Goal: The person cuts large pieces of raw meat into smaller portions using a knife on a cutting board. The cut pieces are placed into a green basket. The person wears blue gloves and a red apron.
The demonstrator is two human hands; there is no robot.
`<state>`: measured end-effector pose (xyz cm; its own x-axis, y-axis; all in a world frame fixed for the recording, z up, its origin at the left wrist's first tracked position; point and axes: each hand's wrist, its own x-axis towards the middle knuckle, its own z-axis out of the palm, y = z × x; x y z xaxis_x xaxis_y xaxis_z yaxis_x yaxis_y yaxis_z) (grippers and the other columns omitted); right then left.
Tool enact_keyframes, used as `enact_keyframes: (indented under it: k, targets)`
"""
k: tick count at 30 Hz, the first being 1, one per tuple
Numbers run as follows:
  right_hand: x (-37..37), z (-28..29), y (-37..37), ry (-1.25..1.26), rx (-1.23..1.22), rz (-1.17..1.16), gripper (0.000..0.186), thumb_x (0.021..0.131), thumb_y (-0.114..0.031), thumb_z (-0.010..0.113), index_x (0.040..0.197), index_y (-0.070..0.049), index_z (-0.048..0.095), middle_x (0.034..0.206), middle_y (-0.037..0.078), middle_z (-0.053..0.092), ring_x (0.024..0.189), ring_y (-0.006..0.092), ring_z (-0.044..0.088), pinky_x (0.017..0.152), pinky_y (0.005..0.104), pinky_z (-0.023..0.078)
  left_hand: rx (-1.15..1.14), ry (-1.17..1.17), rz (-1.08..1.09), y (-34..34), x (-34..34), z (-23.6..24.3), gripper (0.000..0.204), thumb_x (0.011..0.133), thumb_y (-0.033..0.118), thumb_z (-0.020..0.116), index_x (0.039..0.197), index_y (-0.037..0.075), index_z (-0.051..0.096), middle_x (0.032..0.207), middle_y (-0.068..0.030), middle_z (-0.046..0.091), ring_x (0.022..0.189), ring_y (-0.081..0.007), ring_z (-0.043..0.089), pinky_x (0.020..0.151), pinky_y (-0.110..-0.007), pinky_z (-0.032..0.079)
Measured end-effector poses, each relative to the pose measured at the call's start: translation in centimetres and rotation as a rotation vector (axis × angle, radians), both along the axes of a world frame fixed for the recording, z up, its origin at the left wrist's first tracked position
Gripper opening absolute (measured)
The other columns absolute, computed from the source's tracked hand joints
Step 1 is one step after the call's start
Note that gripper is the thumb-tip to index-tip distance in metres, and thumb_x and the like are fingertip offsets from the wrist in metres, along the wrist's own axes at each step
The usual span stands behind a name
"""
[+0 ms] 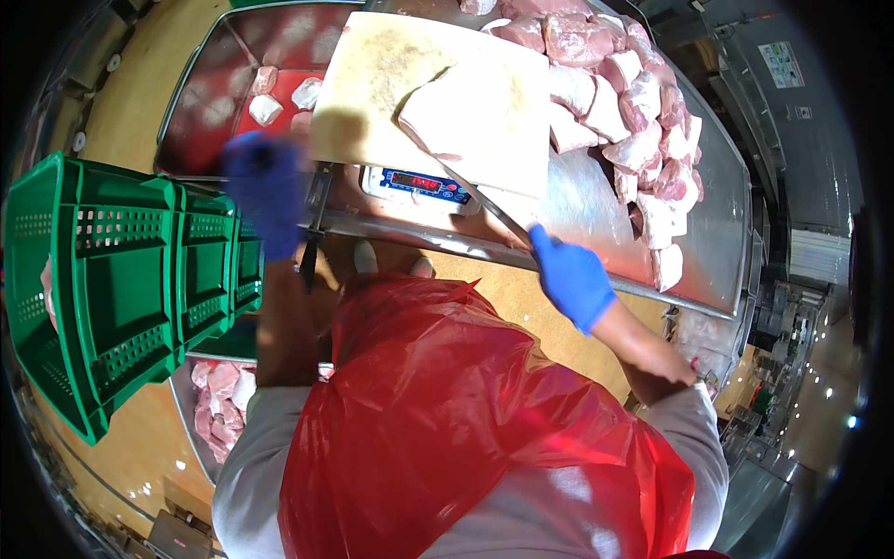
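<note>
In my right hand, gloved in blue, the fingers are wrapped round the handle of a long knife. Its blade points up and left, with the far end at the near edge of a pale slab of meat. Glare washes out much of that slab, which lies on a yellowish cutting board. My left hand, also in a blue glove, hovers near the board's lower left corner beside the red-bottomed metal tub. Motion smears its fingers, so I cannot make out any hold.
A digital scale shows under the board's near edge. Several meat chunks are heaped on the steel table at right. Small pieces lie in the metal tub. Green crates stand at left, above a tray of meat.
</note>
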<state>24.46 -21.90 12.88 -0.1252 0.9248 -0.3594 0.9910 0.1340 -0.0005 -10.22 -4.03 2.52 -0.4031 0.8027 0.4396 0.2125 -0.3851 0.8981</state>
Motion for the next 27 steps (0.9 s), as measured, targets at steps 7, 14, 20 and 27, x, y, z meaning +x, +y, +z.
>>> enact_keyframes:
  k: [7, 14, 20, 27]
  targets:
    - [2.5, -2.4, 1.6, 0.928, 0.147, -0.593, 0.025, 0.106, -0.024, 0.052, 0.107, 0.001, 0.054, 0.084, 0.009, 0.066, 0.071, 0.0159, 0.062, 0.067, 0.0369, 0.053, 0.212, 0.886, 1.033, -6.3, -24.4, 16.7, 0.023, 0.082, 0.023, 0.073, 0.089, 0.001, 0.074, 0.08, -0.0145, 0.074, 0.068, -0.0218, 0.068, 0.062, -0.033, 0.053]
    - [1.9, -10.4, 13.7, 1.936, 0.104, -0.759, 0.029, 0.102, -0.025, 0.059, 0.123, -0.005, 0.056, 0.111, 0.011, 0.066, 0.102, 0.0239, 0.064, 0.091, 0.0441, 0.055, 0.481, 0.385, 0.579, -8.0, -16.0, 16.0, 0.017, 0.09, -0.007, 0.062, 0.104, -0.006, 0.072, 0.097, -0.0115, 0.073, 0.089, -0.0165, 0.067, 0.083, -0.031, 0.054]
    - [-7.7, -7.6, 23.7, 2.142, 0.206, -0.584, 0.02, 0.101, -0.023, 0.061, 0.111, -0.006, 0.059, 0.091, 0.005, 0.063, 0.082, 0.0181, 0.06, 0.077, 0.0323, 0.053, 0.155, 0.165, 0.444, -7.9, -14.3, 10.5, 0.016, 0.091, -0.008, 0.062, 0.104, -0.003, 0.07, 0.101, -0.0095, 0.072, 0.089, -0.0156, 0.068, 0.083, -0.03, 0.056]
    - [-13.0, 8.8, 28.4, 2.049, 0.527, 0.035, 0.037, 0.105, -0.025, 0.051, 0.127, 0.004, 0.051, 0.125, 0.022, 0.06, 0.121, 0.0354, 0.058, 0.098, 0.0604, 0.053, 0.149, 0.206, 0.277, -6.7, -12.7, 11.1, 0.018, 0.091, -0.01, 0.06, 0.105, -0.004, 0.069, 0.101, -0.0099, 0.071, 0.089, -0.0156, 0.067, 0.083, -0.029, 0.054]
